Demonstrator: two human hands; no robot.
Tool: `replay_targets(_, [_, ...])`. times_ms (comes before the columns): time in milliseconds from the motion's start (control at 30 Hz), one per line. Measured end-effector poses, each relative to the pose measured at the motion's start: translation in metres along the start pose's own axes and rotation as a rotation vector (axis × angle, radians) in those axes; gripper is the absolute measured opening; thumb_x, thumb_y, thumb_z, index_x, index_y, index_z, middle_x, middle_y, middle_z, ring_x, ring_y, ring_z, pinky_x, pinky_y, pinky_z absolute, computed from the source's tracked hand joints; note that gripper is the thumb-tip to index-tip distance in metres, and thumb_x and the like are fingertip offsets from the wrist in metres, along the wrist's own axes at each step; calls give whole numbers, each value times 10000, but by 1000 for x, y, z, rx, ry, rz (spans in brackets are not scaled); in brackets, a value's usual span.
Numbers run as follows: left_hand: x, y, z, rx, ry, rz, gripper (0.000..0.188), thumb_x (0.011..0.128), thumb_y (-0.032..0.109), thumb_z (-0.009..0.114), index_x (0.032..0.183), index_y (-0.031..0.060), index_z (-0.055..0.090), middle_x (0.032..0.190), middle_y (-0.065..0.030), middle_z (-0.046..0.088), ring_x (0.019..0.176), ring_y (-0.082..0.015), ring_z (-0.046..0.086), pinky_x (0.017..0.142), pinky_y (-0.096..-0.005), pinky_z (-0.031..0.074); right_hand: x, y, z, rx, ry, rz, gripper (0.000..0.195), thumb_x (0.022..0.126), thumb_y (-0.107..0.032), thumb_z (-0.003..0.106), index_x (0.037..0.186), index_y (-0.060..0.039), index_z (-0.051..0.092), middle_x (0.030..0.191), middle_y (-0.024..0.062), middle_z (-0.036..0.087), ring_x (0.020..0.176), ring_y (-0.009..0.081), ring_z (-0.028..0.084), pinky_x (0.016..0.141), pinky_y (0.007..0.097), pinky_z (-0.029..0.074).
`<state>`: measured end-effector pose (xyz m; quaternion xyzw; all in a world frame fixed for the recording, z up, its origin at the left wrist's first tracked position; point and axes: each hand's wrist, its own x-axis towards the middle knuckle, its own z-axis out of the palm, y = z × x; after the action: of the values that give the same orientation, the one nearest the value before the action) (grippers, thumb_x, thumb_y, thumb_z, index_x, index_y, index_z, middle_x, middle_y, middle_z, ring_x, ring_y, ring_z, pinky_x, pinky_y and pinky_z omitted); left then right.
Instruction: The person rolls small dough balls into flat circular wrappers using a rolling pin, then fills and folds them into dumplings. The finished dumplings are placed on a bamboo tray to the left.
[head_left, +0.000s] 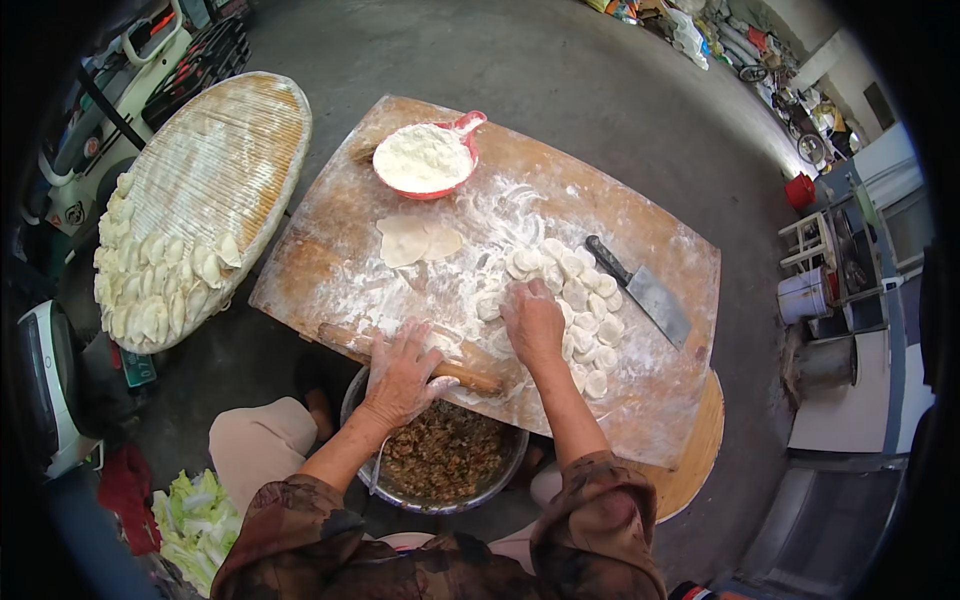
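My left hand (403, 373) lies across a wooden rolling pin (469, 376) at the near edge of a floured wooden board (637, 217), its fingers spread over the pin rather than wrapped around it. Fingers bent down, my right hand (534, 322) touches the left side of a cluster of small flattened dough rounds (585, 300). Its fingertips are partly hidden, so whether they pinch a round is unclear. Thin rolled dough wrappers (416, 241) overlap on the board beyond my left hand. Just right of the dough rounds lies a cleaver (660, 307) with a black handle.
A red scoop of flour (424, 159) stands at the board's far side. Below the near edge sits a metal basin of filling (442, 454). Left, a round slatted tray (217, 157) bears rows of dumplings (154, 319). Cabbage leaves (196, 525) lie lower left.
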<state>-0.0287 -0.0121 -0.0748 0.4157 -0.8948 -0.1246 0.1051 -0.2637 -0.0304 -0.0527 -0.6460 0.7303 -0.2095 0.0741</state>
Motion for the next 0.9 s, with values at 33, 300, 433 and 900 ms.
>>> replay_targets(33, [1,1,-1,5,2,-34,408,845,435,676,1118,138,616,1425,-174,462,1392,-358,346,1053,-645,233,2,-5,2,-49,62,24,149,820,-135,645,959,-84,668,1007,137,603,980,312,597,804,421,508])
replay_targets(300, [20,2,-4,65,57,-212,563,899,343,594,1431,208,468,1470,-187,411,1406,-369,323,1066,-639,219,-27,3,7,-163,-214,-248,200,952,-273,546,1065,-162,669,1069,61,624,997,207,575,887,415,444])
replay_targets(433, [24,-2,-1,105,47,-196,624,882,351,607,1466,242,418,1493,-185,378,1418,-375,296,1079,-653,229,-21,22,-15,-141,-35,-243,210,861,-268,663,1035,-150,675,1034,72,618,977,239,578,852,410,432])
replay_targets(900, [57,-7,1,19,61,-254,573,894,310,589,1441,210,450,1506,-200,363,1428,-392,277,1124,-628,192,7,-25,15,47,-378,-110,169,840,-153,630,954,-31,652,954,194,616,865,378,632,758,473,512])
